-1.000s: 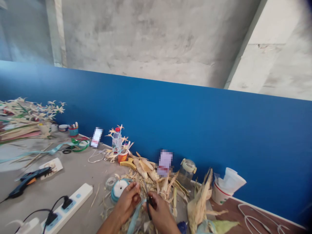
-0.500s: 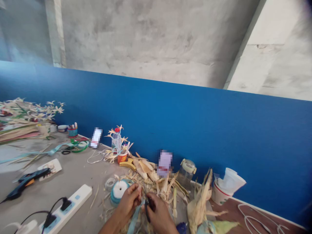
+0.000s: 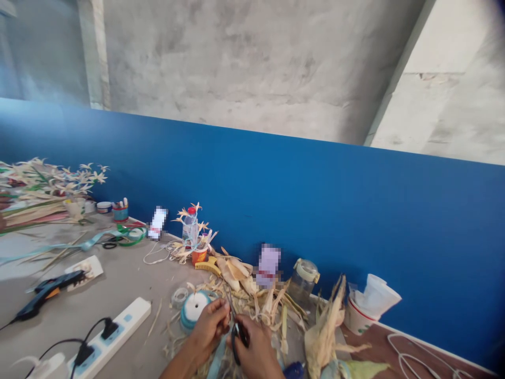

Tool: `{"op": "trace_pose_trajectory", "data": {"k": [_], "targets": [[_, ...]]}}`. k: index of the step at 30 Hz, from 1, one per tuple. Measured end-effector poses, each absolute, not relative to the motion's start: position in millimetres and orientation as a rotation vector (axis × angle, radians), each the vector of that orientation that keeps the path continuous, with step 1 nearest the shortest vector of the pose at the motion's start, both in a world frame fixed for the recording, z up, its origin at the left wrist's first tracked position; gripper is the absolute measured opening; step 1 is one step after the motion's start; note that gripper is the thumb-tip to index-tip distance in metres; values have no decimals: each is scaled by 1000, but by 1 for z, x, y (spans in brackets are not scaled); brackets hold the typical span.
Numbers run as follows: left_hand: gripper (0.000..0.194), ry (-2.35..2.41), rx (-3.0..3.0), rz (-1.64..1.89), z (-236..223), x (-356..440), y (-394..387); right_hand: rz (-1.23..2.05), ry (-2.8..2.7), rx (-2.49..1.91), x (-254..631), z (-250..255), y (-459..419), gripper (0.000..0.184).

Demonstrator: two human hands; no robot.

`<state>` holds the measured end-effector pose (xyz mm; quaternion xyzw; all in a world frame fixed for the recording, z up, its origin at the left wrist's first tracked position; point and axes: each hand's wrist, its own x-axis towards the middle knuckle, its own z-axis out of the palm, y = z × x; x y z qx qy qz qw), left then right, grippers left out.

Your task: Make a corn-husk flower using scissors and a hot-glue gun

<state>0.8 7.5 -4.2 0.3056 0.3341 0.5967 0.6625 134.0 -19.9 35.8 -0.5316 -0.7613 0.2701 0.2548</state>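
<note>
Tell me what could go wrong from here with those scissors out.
The scissors in the right hand point up close beside the left hand's fingertips, so a slip might nick a finger.
The blue ribbon lies just below both hands and could get snipped by accident.
The spool sits right by the left hand, so a sideways move may knock it.

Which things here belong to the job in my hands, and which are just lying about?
Seemingly part of the job: scissors held in your right hand; blue ribbon beside your left hand; dried husks.

Probably just lying about: power strip; lidded jar; red-rimmed cup.
</note>
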Motion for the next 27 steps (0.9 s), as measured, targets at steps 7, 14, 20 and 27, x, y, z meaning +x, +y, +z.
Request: {"op": "trace_pose_trajectory", "data": {"k": [7, 14, 20, 27], "targets": [[38, 761, 691, 1341, -1, 0, 8, 764, -2057, -1445, 133, 34, -17, 40], [37, 773, 701, 1338, -1, -2, 7, 776, -2018, -1438, 131, 33, -19, 39], [38, 776, 703, 1339, 0, -2, 7, 793, -2007, -1445, 131, 27, -17, 38], [38, 817, 725, 1350, 3, -3, 7, 795, -1974, -1418, 132, 25, -15, 35]]}}
